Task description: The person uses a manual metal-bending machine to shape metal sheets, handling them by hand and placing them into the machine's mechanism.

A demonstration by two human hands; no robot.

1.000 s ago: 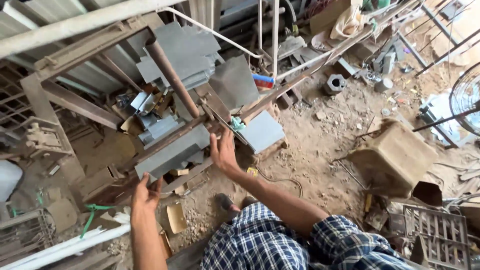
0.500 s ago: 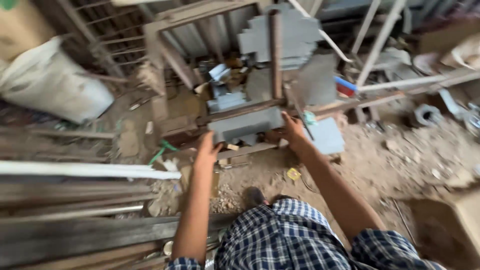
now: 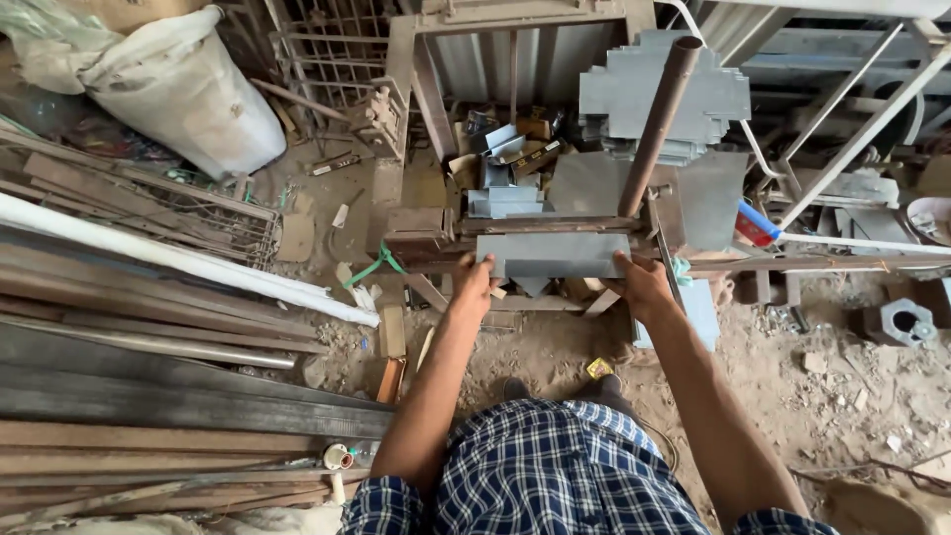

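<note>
Main risk: the grey sheet-metal piece (image 3: pixel 553 255) sits on the front rail of the rusty metal frame (image 3: pixel 436 243), and its cut edges look sharp; a slip would likely drag them across bare skin. Both hands are on it: left hand (image 3: pixel 474 284) curled closed over its left end, right hand (image 3: pixel 642 284) closed over its right end, thumbs on top. The rusty pipe lever (image 3: pixel 656 119) leans up right behind the sheet, touching the frame near its right end; if it drops or swings, I'd expect pinched fingers. Open room: bare dirt floor (image 3: pixel 792 396) to the right front, some rubble. Left is tight: long steel bars and the white pipe (image 3: pixel 178 263) run close to the left elbow. Behind the frame, stacked grey offcuts (image 3: pixel 644 94) and bent scraps (image 3: pixel 505 198) fill the space. Small trip hazard: yellow packet (image 3: pixel 599 368) by the feet.
</note>
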